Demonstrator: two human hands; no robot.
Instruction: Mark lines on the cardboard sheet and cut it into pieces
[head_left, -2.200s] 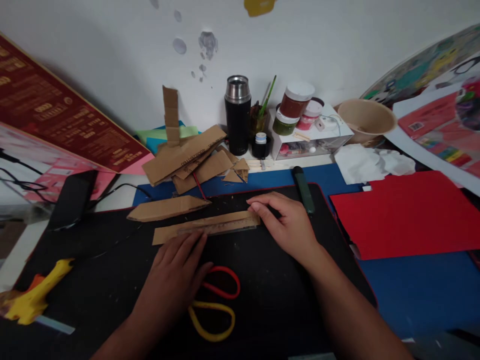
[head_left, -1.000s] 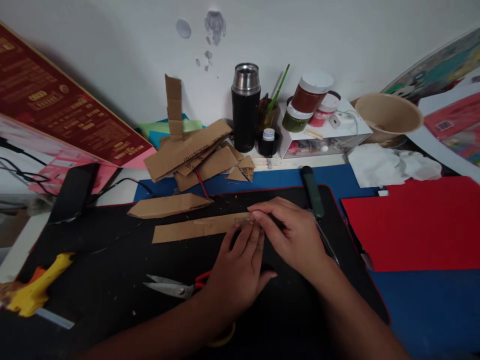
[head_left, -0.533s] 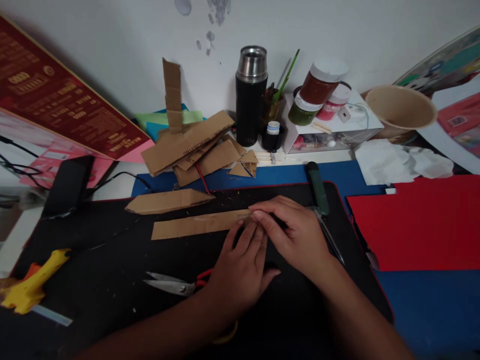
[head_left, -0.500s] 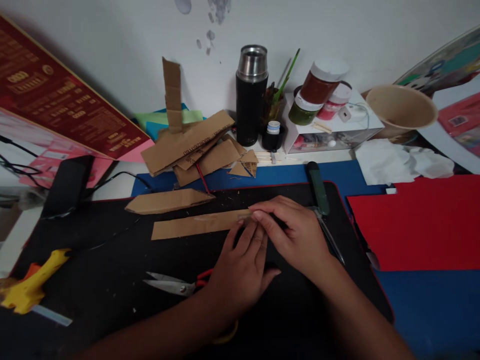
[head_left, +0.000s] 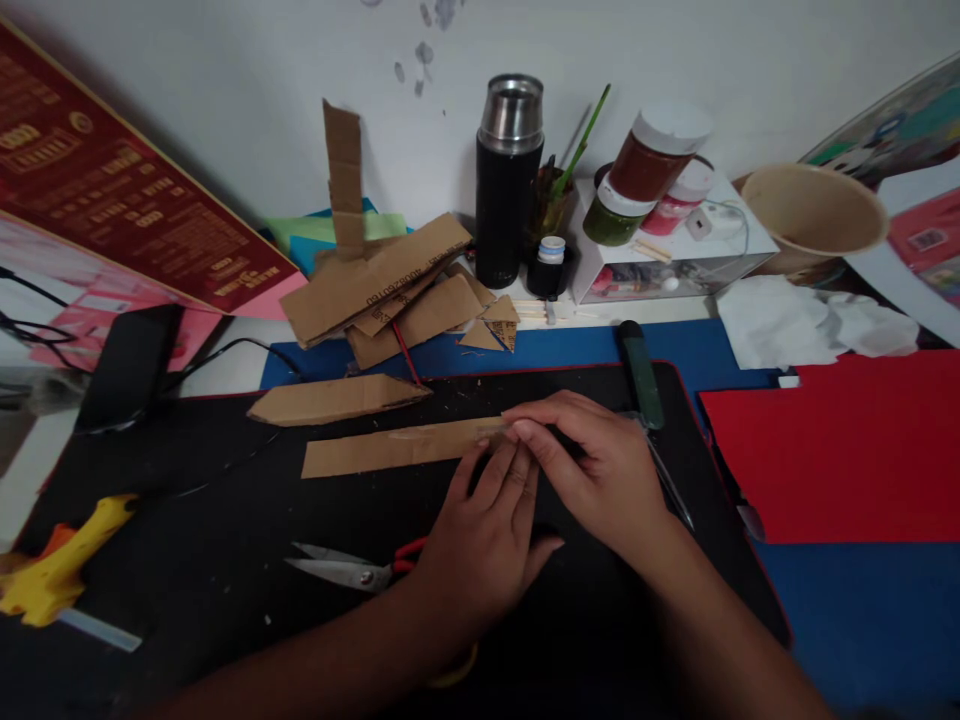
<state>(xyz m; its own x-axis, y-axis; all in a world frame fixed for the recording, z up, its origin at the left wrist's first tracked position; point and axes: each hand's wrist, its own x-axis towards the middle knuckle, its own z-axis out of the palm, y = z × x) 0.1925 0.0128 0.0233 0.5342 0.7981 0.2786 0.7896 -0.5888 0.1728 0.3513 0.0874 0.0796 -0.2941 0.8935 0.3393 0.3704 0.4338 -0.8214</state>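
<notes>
A narrow cardboard strip [head_left: 382,450] lies across the black mat, with a shiny clear patch along its middle. The stretched fingertips of my left hand [head_left: 484,530] press on its lower edge near the right end. Thumb and index finger of my right hand [head_left: 592,460] are pinched at that right end, which they cover. Partly under my left wrist are red-handled scissors [head_left: 349,570] with parted blades. Above the strip sits a cardboard piece with pointed ends [head_left: 337,398].
On the left lies a yellow glue gun [head_left: 67,570]. A dark green utility knife [head_left: 641,375] is beyond my right hand. Cardboard scraps [head_left: 390,275], a black thermos [head_left: 510,190] and paint jars [head_left: 652,150] stand at the back. Red sheet [head_left: 847,450] covers the right side.
Both hands stay in the same hold on the strip. The view has shifted very slightly; nothing on the mat has visibly moved.
</notes>
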